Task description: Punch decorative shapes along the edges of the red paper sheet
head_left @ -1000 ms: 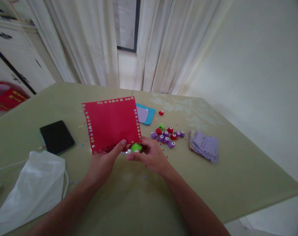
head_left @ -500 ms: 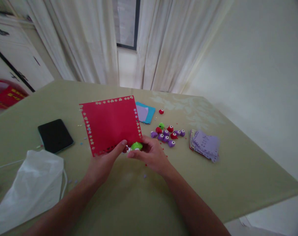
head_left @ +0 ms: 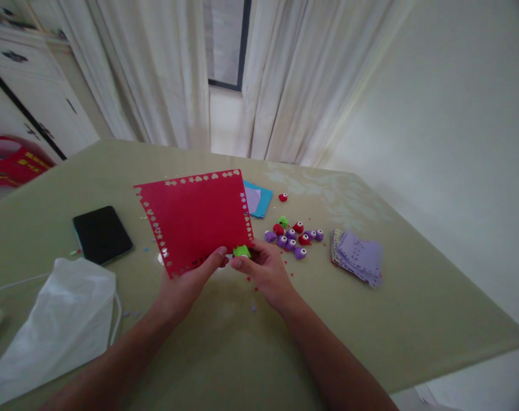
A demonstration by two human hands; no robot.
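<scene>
My left hand (head_left: 184,291) grips the lower edge of a red sheet of paper (head_left: 194,220), thumb in front and the other fingers hidden behind it. Small cut-out shapes, hearts, stars and flowers among them, line the sheet's edges. My right hand (head_left: 268,271) is closed around a small green paper punch (head_left: 242,252) at the sheet's lower right edge. Whether the paper lies inside the punch's slot I cannot tell. Beyond my right hand lies a cluster of purple, red and green punches (head_left: 290,244) with white round tops.
A dark phone (head_left: 103,234) and a white drawstring bag (head_left: 57,319) lie on the left. Blue and lilac paper (head_left: 263,202) is behind the red sheet. A stack of punched lilac sheets (head_left: 359,256) sits right. Tiny paper bits dot the tablecloth (head_left: 413,331).
The view has shifted slightly. The green punch has turned a little in my right hand, and the red sheet is tilted slightly differently. Both hands keep their hold.
</scene>
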